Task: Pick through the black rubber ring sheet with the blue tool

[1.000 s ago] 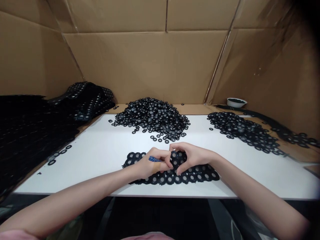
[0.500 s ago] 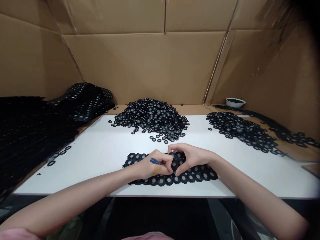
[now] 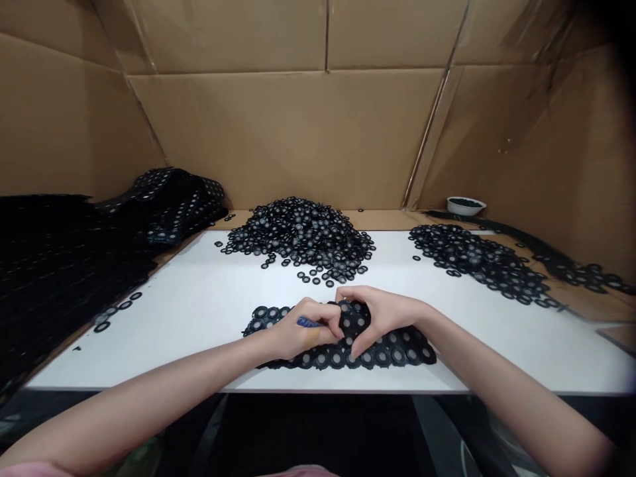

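Observation:
A black sheet [image 3: 397, 356] of joined rings with pale round centres lies near the table's front edge, under both hands. My left hand [image 3: 311, 324] is closed in a pinch at the middle of the sheet, a blue label or mark and a tan strip showing on it. What sits right between those fingertips is hidden. My right hand [image 3: 380, 315] curves round the part just to the right, its fingers over the far side and its thumb pressed on the near rows, gripping the sheet. Ring rows show between thumb and fingers.
A large heap of loose black rings [image 3: 303, 228] stands at the table's back middle, with a second heap [image 3: 477, 258] at right. Black sheets [image 3: 169, 199] are piled at left. A white bowl [image 3: 464, 207] sits back right. Cardboard walls [image 3: 278, 139] enclose the white table [image 3: 173, 318].
My right thumb has shifted slightly down and right, apart from the left fingertips. The sheet's right end has moved slightly right. My left hand stays pinched in nearly the same place.

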The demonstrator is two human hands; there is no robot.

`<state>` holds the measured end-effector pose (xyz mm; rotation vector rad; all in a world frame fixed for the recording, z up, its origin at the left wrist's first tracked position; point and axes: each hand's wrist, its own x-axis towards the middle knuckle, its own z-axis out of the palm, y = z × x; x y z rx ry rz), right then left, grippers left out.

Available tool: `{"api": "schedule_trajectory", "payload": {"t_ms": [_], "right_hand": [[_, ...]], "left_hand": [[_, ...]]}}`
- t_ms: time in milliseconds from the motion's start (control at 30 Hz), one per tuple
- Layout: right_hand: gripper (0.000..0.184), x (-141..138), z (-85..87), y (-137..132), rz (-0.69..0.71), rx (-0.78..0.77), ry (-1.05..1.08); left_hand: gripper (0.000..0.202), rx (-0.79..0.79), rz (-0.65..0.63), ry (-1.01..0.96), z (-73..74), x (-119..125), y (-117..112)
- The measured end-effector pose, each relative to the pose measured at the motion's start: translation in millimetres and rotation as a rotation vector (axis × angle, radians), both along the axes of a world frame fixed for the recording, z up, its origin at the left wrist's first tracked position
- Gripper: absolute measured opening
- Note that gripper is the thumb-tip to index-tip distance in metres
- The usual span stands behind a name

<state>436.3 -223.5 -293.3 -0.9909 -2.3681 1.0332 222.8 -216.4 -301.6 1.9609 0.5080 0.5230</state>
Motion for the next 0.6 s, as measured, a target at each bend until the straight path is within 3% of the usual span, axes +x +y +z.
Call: {"api": "schedule_trajectory", "payload": {"t_ms": [200, 400, 600], "right_hand": [[0.062, -1, 0.1, -1, -0.034, -0.016, -0.047], [0.078, -1, -1.8, -3, -0.062, -0.046, -0.064], [0.082, 1, -4.7, -3, -0.076, -0.031, -0.073]], "left_hand": [[0.016, 0.097, 0.025, -0.071, 0.7, 0, 0], [0.014, -0.237, 0.072, -0.122, -1.6, -1, -2], [0.012, -0.254, 0.046, -0.05, -5.1, 0, -10]]}}
